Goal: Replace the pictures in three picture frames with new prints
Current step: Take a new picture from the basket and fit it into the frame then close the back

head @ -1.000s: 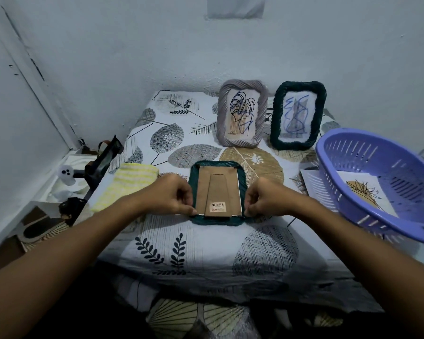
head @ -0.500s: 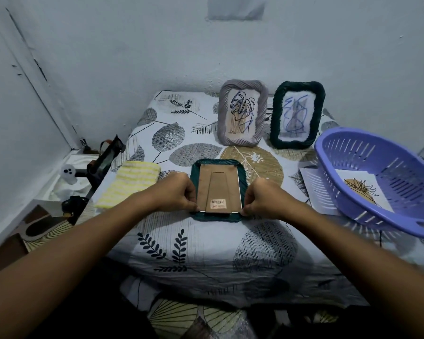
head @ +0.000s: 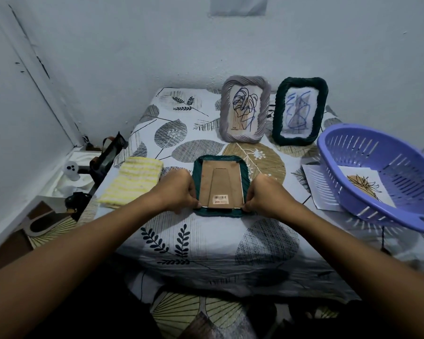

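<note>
Frame (head: 220,185) face-down, both hands pinching backing (head: 221,184) at near corners — left hand (head: 179,190), right hand (head: 262,194). Backing-removal step — next, probably lift it out.

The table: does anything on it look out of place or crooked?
The purple basket sits tilted at the right, resting partly on a sheet of paper, with a print inside. The two standing frames look upright.
</note>
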Available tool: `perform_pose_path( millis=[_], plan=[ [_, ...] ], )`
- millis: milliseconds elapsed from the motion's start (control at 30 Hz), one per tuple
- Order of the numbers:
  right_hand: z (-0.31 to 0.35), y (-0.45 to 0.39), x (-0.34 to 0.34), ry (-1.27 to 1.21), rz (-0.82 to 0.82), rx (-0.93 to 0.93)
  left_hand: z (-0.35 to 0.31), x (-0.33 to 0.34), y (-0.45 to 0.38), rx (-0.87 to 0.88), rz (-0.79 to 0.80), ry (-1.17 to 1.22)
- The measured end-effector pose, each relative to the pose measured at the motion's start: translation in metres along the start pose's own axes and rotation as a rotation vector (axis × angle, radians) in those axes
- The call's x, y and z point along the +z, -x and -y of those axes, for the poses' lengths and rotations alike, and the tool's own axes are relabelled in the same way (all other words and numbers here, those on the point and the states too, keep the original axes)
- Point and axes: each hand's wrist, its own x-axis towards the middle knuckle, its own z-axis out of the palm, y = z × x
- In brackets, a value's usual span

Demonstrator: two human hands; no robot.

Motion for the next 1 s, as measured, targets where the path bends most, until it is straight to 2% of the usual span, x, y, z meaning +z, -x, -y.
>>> perform_pose_path(
  millis=[267,533,1000],
  plan=[
    [-0.002,0.003,0.005,-0.034,-0.041,-0.004,-0.001,0.008,0.007,-0.094,-0.066,0.153],
    [0.0,0.007,0.006,-0.063,-0.059,-0.014,-0.002,0.021,0.014,-0.075,-0.22,0.134],
    [0.003,0.009,0.005,-0.056,-0.059,-0.002,-0.005,0.025,0.018,-0.058,-0.279,0.02]
  ],
)
